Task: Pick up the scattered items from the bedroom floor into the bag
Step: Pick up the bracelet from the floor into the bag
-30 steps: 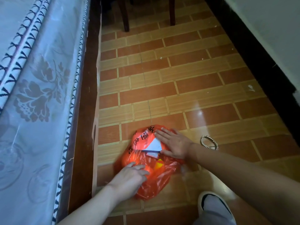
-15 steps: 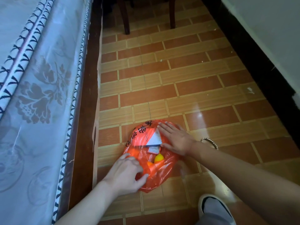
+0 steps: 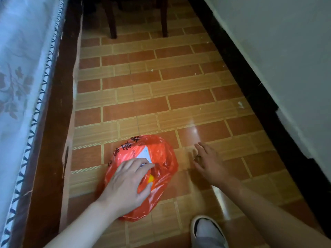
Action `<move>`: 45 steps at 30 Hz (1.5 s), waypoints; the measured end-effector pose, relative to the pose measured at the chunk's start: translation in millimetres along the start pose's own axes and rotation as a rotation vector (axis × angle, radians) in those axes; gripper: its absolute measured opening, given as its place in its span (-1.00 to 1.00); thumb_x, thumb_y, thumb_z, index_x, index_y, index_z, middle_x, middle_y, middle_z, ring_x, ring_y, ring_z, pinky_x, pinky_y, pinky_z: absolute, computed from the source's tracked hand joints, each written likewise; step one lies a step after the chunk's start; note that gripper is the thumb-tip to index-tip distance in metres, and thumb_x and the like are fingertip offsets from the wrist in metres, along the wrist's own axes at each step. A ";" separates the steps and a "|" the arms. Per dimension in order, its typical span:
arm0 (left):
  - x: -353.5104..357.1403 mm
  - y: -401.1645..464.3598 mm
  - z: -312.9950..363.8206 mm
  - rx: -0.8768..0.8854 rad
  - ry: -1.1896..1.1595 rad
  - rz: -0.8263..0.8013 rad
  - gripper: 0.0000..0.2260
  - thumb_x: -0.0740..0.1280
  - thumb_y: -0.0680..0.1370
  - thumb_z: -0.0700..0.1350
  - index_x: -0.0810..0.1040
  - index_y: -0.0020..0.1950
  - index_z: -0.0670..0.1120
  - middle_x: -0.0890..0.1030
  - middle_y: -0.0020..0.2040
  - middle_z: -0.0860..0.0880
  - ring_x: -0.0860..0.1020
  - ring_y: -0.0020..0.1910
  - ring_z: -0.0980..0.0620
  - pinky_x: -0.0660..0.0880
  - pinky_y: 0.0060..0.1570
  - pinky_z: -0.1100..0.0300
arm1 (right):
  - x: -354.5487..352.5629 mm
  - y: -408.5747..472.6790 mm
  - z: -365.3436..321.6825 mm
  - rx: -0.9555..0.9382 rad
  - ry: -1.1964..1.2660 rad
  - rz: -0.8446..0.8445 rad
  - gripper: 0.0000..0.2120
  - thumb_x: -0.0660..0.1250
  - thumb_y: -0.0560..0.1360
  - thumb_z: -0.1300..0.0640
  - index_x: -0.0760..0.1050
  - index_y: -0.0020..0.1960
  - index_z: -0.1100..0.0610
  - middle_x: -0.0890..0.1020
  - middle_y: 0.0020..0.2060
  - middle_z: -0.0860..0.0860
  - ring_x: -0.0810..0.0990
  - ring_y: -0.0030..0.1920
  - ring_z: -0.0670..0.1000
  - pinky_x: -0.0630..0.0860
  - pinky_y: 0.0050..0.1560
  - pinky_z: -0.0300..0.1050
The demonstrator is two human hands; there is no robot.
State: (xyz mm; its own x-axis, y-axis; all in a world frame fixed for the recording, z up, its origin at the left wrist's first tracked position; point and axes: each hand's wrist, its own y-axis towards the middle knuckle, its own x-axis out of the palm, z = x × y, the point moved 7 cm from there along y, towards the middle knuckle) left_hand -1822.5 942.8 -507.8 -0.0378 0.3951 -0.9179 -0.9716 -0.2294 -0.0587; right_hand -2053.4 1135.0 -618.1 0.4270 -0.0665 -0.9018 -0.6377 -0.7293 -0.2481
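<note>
Bed (image 3: 23, 97) at far left: pale fabric with a floral print and a zigzag-trimmed edge, above a dark wooden side rail (image 3: 53, 122).

Bag (image 3: 143, 176): thin, glossy, crinkled orange-red plastic with black printed characters along its far-left rim. It lies flat on the floor (image 3: 161, 97), long axis running from near-left to far-right, mouth side turned toward the far end. A white card-like item (image 3: 146, 153) shows inside just beyond the fingertips, one corner pointing away from the person; a small yellow object (image 3: 151, 178) shows just right of the fingers.

Left hand (image 3: 128, 183) rests on top of the bag, fingers (image 3: 141, 162) spread and gently bent, pressing the plastic down; no pinch is visible. Compared with half a second earlier, it has slid forward, from the near-left edge onto the bag's middle.

Right hand (image 3: 208, 161) is off the bag now, where earlier it lay on the bag's far-right part. It sits low over the floor right of the bag, fingers loosely splayed. A small metallic glint (image 3: 196, 155) shows under the fingers; the chain bracelet seen earlier beside the wrist is mostly hidden, and I cannot tell whether it is gripped.

Floor: glossy tiles in a brick pattern, red-brown and tan. Shoe (image 3: 207, 231) at near right, white-rimmed. Dark chair legs (image 3: 112, 17) at the far end; dark skirting and pale wall (image 3: 286, 51) on the right.
</note>
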 end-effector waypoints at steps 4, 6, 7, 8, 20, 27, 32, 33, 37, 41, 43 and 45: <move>14.7 -2.5 -2.4 0.001 -0.020 -0.068 -0.51 0.21 0.60 0.24 0.42 0.53 0.15 0.43 0.43 0.18 0.36 0.47 0.09 0.34 0.48 0.05 | 29.5 -7.4 44.4 0.142 0.012 -0.070 -0.24 0.42 0.44 -0.24 0.32 0.53 0.04 0.40 0.45 0.04 0.41 0.41 0.15 0.41 0.38 0.16; 16.1 -3.0 -4.1 -0.008 -0.028 -0.083 -0.50 0.19 0.61 0.25 0.42 0.53 0.16 0.42 0.44 0.19 0.34 0.48 0.11 0.27 0.48 0.13 | 35.1 -9.4 47.4 0.163 0.005 -0.059 -0.29 0.50 0.41 -0.16 0.40 0.47 0.07 0.45 0.35 0.06 0.44 0.31 0.16 0.45 0.32 0.11; 16.9 -3.2 -5.2 -0.009 -0.027 -0.089 -0.50 0.18 0.61 0.25 0.42 0.53 0.16 0.41 0.44 0.19 0.34 0.48 0.12 0.25 0.48 0.15 | 34.3 -9.7 45.2 0.163 -0.013 -0.038 -0.34 0.51 0.42 -0.13 0.43 0.44 0.07 0.46 0.30 0.06 0.45 0.27 0.16 0.47 0.28 0.08; 17.4 -3.7 -6.2 -0.012 -0.025 -0.098 -0.50 0.17 0.61 0.26 0.41 0.54 0.17 0.41 0.44 0.20 0.34 0.48 0.12 0.25 0.48 0.16 | 35.3 -9.4 43.4 0.167 -0.020 -0.029 -0.40 0.50 0.44 -0.09 0.45 0.41 0.07 0.47 0.27 0.06 0.45 0.24 0.15 0.48 0.24 0.07; 19.4 0.4 -12.3 -0.046 -0.029 -0.130 -0.52 0.14 0.63 0.25 0.37 0.54 0.18 0.38 0.41 0.24 0.31 0.46 0.19 0.26 0.48 0.16 | 29.2 -2.7 9.6 0.065 0.105 0.096 -0.90 0.35 0.59 0.14 0.58 0.10 0.08 0.55 0.02 -0.02 0.50 0.08 0.06 0.41 -0.08 -0.08; 10.5 4.9 -9.4 -0.087 -0.050 -0.039 -0.48 0.28 0.60 0.27 0.40 0.51 0.12 0.49 0.39 0.16 0.42 0.42 0.12 0.39 0.42 0.10 | -21.7 -17.2 -102.6 -0.300 0.357 0.127 -0.86 0.40 0.55 0.13 0.60 0.10 0.07 0.56 -0.02 -0.05 0.50 0.03 -0.04 0.47 0.03 -0.13; 10.1 0.5 -12.8 -0.088 -0.002 0.030 -0.51 0.26 0.56 0.30 0.54 0.38 0.08 0.63 0.22 0.13 0.56 0.23 0.07 0.49 0.23 0.11 | -15.3 -32.8 -169.4 -0.486 0.356 0.068 -0.81 0.35 0.55 0.12 0.56 0.15 0.08 0.56 0.03 0.03 0.51 0.07 0.07 0.45 0.09 -0.06; 10.5 -0.8 -13.8 -0.081 0.014 0.049 -0.55 0.27 0.56 0.27 0.59 0.32 0.06 0.65 0.16 0.13 0.59 0.18 0.05 0.48 0.19 0.14 | -12.8 -33.1 -174.0 -0.492 0.358 0.068 -0.80 0.35 0.54 0.12 0.56 0.16 0.07 0.56 0.02 0.02 0.50 0.07 0.07 0.43 0.08 -0.10; 6.7 -3.1 -14.5 -0.041 0.060 0.131 -0.65 0.30 0.55 0.20 0.66 0.21 0.05 0.69 0.06 0.13 0.60 0.07 0.06 0.39 0.13 0.17 | -10.9 -33.0 -177.9 -0.500 0.374 0.064 -0.76 0.37 0.52 0.11 0.54 0.18 0.01 0.56 0.03 -0.01 0.51 0.06 0.03 0.35 0.05 -0.23; 2.7 -6.7 -20.3 -0.036 0.057 0.158 -0.67 0.31 0.56 0.21 0.67 0.19 0.08 0.68 0.04 0.16 0.60 0.07 0.07 0.40 0.17 0.14 | -8.2 -31.6 -175.5 -0.492 0.389 0.041 -0.77 0.35 0.50 0.05 0.58 0.14 0.04 0.58 0.00 -0.01 0.52 0.03 0.02 0.44 0.04 -0.12; 4.8 -7.7 -24.2 -0.059 0.038 0.138 -0.66 0.33 0.55 0.24 0.66 0.22 0.11 0.68 0.07 0.18 0.60 0.09 0.09 0.41 0.18 0.13 | -9.3 -25.7 -173.4 -0.485 0.383 0.060 -0.82 0.34 0.49 0.04 0.61 0.06 0.07 0.57 -0.06 -0.01 0.53 -0.03 0.03 0.42 0.00 -0.14; 3.2 -8.8 -31.9 -0.117 0.029 0.123 -0.65 0.39 0.54 0.22 0.64 0.26 0.11 0.68 0.11 0.17 0.59 0.13 0.09 0.46 0.20 0.09 | -12.0 -13.9 -170.6 -0.482 0.343 0.082 -0.87 0.37 0.48 0.08 0.61 -0.01 0.08 0.57 -0.11 -0.01 0.53 -0.07 0.05 0.37 -0.05 -0.19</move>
State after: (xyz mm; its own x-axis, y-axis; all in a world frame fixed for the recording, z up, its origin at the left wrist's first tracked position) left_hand -1806.6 917.7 -522.8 -0.1460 0.3325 -0.9317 -0.9261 -0.3771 0.0106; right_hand -1940.3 1029.8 -543.4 0.6225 -0.2929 -0.7258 -0.3487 -0.9340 0.0778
